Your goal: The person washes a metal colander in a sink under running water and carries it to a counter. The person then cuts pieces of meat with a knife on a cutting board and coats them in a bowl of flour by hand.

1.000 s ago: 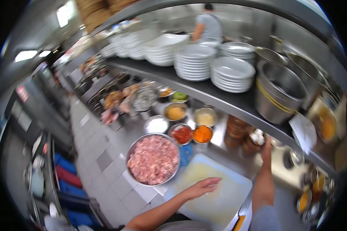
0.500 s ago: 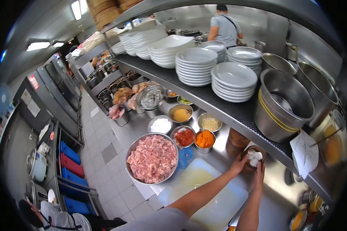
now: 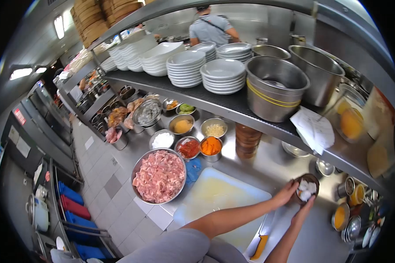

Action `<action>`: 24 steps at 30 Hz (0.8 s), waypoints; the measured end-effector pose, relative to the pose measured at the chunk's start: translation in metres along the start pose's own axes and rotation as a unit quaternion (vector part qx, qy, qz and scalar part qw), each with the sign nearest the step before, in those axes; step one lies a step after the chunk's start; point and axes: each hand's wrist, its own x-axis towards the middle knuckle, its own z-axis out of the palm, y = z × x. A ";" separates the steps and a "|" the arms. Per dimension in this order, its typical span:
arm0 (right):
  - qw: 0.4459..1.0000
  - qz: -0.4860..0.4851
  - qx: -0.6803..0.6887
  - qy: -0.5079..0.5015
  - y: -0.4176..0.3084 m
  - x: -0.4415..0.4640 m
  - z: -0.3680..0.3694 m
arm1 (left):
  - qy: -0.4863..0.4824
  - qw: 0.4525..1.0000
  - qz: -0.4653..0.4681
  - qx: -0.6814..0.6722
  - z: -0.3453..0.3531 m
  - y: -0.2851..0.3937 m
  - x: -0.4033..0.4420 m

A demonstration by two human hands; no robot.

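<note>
A round brown container (image 3: 317, 183) with white pieces (image 3: 306, 189) inside is held over the steel counter (image 3: 309, 228), right of the cutting board. My left hand (image 3: 286, 194) grips its left side, and my right hand (image 3: 303, 210) grips its near side. The translucent cutting board (image 3: 224, 197) lies below my left forearm. At the board's right edge rests a knife with a yellow handle (image 3: 260, 246). A stack of brown containers (image 3: 247, 140) stands on the counter beneath the shelf.
A large bowl of raw meat (image 3: 159, 176) stands left of the board, with bowls of orange (image 3: 211, 146) and red (image 3: 188, 149) food behind. The shelf (image 3: 232, 111) above bears plates (image 3: 224, 74) and steel pots (image 3: 274, 87). Another person (image 3: 213, 30) stands beyond it.
Both hands have come together on the brown container and moved it to the right, away from the brown stack. The view has shifted, and the yellow-handled knife now shows more fully.
</note>
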 end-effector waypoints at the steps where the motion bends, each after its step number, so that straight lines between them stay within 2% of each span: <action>1: 1.000 -0.003 0.000 0.016 -0.006 -0.014 -0.028 | -0.113 0.992 0.007 -0.050 0.015 0.020 -0.025; 2: 0.999 0.019 0.019 0.037 -0.008 -0.025 -0.055 | -0.127 0.991 0.010 -0.048 0.036 0.020 -0.043; 3: 0.999 0.017 0.026 0.043 -0.003 -0.038 -0.085 | -0.106 0.994 -0.004 -0.006 0.062 -0.037 -0.042; 4: 0.997 0.023 0.029 0.073 -0.004 -0.057 -0.106 | -0.185 0.979 -0.004 -0.091 0.078 -0.047 -0.053; 5: 0.995 0.004 0.033 0.096 -0.005 -0.075 -0.119 | -0.232 0.968 -0.061 -0.073 0.086 -0.042 -0.068; 6: 0.994 0.002 0.036 0.099 0.006 -0.087 -0.135 | -0.281 0.946 -0.162 -0.006 0.081 0.005 -0.093; 8: 0.964 -0.025 -0.033 0.264 0.029 -0.099 -0.166 | -0.311 0.904 -0.288 -0.054 0.094 0.000 -0.109; 12: 0.956 -0.064 -0.044 0.284 0.025 -0.105 -0.174 | -0.295 0.913 -0.282 -0.003 0.111 -0.007 -0.116; 14: 0.969 0.012 0.023 0.246 0.011 -0.102 -0.169 | -0.406 0.907 -0.116 0.000 0.097 0.006 -0.112; 15: 0.973 0.039 0.075 0.214 0.018 -0.099 -0.182 | -0.393 0.913 -0.108 0.002 0.085 0.015 -0.110; 16: 0.975 0.032 0.073 0.210 0.023 -0.099 -0.188 | -0.396 0.912 -0.073 0.075 0.067 0.026 -0.114; 18: 0.972 -0.010 -0.002 0.235 0.022 -0.104 -0.187 | -0.395 0.891 -0.012 0.221 0.026 0.045 -0.130; 20: 0.961 -0.050 -0.069 0.264 0.016 -0.114 -0.181 | -0.427 0.885 -0.056 0.177 -0.042 0.073 -0.145; 21: 0.953 -0.069 -0.093 0.281 0.010 -0.122 -0.174 | -0.438 0.879 -0.087 0.170 -0.085 0.106 -0.158; 22: 0.946 -0.083 -0.113 0.291 0.005 -0.127 -0.171 | -0.417 0.881 -0.144 0.168 -0.126 0.167 -0.183; 24: 0.935 -0.110 -0.147 0.304 -0.005 -0.139 -0.162 | -0.398 0.890 -0.138 0.174 -0.220 0.209 -0.213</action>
